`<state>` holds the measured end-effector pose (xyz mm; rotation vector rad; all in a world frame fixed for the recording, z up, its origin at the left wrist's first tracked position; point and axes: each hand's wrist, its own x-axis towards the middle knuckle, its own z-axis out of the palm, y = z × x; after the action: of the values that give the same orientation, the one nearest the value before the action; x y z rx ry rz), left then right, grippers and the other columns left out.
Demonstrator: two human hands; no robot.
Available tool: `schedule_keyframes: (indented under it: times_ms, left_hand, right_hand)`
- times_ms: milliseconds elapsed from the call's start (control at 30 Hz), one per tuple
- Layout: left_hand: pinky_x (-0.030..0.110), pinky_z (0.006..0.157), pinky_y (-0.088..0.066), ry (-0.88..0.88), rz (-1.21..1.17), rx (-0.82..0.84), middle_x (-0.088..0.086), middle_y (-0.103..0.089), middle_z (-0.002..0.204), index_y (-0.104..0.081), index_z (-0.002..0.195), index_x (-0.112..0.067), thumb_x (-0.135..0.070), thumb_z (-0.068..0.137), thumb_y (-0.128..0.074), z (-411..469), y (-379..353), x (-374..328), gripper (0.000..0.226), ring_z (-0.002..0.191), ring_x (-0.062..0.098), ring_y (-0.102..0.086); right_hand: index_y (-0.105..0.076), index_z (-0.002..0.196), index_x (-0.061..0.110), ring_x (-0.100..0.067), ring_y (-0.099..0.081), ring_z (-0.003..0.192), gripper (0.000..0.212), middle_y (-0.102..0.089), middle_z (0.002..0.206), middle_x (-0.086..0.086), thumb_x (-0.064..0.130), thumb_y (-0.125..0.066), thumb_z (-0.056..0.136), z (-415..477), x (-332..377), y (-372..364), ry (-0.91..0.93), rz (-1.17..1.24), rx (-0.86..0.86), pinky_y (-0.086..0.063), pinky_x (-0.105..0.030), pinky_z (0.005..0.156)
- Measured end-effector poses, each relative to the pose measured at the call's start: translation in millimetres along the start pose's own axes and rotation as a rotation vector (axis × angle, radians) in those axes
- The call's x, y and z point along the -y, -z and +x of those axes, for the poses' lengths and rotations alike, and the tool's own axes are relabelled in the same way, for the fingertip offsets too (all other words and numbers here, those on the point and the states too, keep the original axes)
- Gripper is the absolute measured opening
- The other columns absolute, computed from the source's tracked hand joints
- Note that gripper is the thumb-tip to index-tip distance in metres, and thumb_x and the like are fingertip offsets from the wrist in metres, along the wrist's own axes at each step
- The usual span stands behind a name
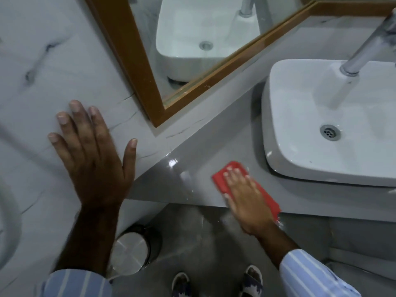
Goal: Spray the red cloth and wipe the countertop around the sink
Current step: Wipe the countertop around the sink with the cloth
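Note:
A red cloth point(220, 179) lies flat on the grey countertop point(192, 159), left of the white basin point(321, 125). My right hand point(246, 200) presses down on the cloth with fingers stretched flat, near the counter's front edge. My left hand point(92, 153) rests flat against the marble wall point(42, 61) at the left, fingers spread, holding nothing. No spray bottle is in view.
A wood-framed mirror point(139, 61) stands on the wall behind the counter. A chrome tap point(364, 50) rises over the basin. Below the counter, a steel bin point(132, 251) stands on the grey floor beside my feet point(252, 279).

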<state>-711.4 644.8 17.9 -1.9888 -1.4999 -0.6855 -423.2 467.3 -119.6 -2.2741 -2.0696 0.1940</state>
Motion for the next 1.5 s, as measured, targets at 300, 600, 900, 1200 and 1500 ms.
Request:
schedule_keyframes:
  times_ms: [300, 600, 900, 1200, 1500]
  left_hand:
    - [0.068, 0.128, -0.025, 0.019, -0.067, 0.07, 0.022, -0.019, 0.177, -0.005, 0.172, -0.013, -0.061, 0.108, -0.045, -8, -14, 13, 0.09, 0.163, 0.046, -0.021]
    - [0.067, 0.125, -0.031, 0.069, -0.122, 0.098, 0.016, -0.014, 0.18, -0.002, 0.173, -0.018, -0.066, 0.105, -0.041, -12, -36, 22, 0.092, 0.164, 0.042, -0.022]
    - [0.056, 0.133, -0.025, 0.085, -0.044, 0.289, 0.005, 0.004, 0.183, 0.006, 0.172, -0.022, -0.075, 0.099, -0.034, -22, -86, 65, 0.098, 0.169, 0.03, -0.006]
    - [0.061, 0.13, -0.027, 0.087, -0.045, 0.136, 0.01, -0.008, 0.182, 0.0, 0.173, -0.019, -0.069, 0.104, -0.038, -18, -56, 39, 0.093, 0.168, 0.034, -0.012]
    - [0.069, 0.126, -0.026, 0.051, -0.013, 0.091, 0.025, -0.021, 0.176, -0.011, 0.171, -0.009, -0.063, 0.109, -0.035, -7, -18, 17, 0.085, 0.163, 0.048, -0.021]
  right_hand:
    - [-0.044, 0.155, 0.004, -0.036, -0.041, 0.151, 0.056, -0.047, 0.161, -0.019, 0.028, -0.04, 0.105, -42, -46, -15, -0.855, 0.198, -0.368, -0.033, -0.059, 0.121]
    - [-0.046, 0.155, 0.008, -0.031, -0.046, 0.149, 0.061, -0.05, 0.161, -0.013, 0.03, -0.056, 0.099, 39, 122, -38, -0.108, 0.134, -0.18, -0.04, -0.046, 0.12]
    - [-0.043, 0.157, 0.007, -0.03, -0.04, 0.153, 0.063, -0.043, 0.165, -0.011, 0.041, -0.042, 0.103, 30, 83, -26, 0.124, 0.067, -0.102, -0.039, -0.05, 0.122]
    - [-0.049, 0.153, 0.005, -0.033, -0.045, 0.149, 0.052, -0.052, 0.158, -0.017, 0.025, -0.044, 0.105, -25, -26, -19, -0.723, 0.135, -0.314, -0.036, -0.053, 0.122]
    - [-0.049, 0.153, 0.006, -0.033, -0.042, 0.152, 0.056, -0.047, 0.163, -0.014, 0.027, -0.053, 0.101, 67, 161, -30, 0.015, 0.151, -0.149, -0.032, -0.044, 0.125]
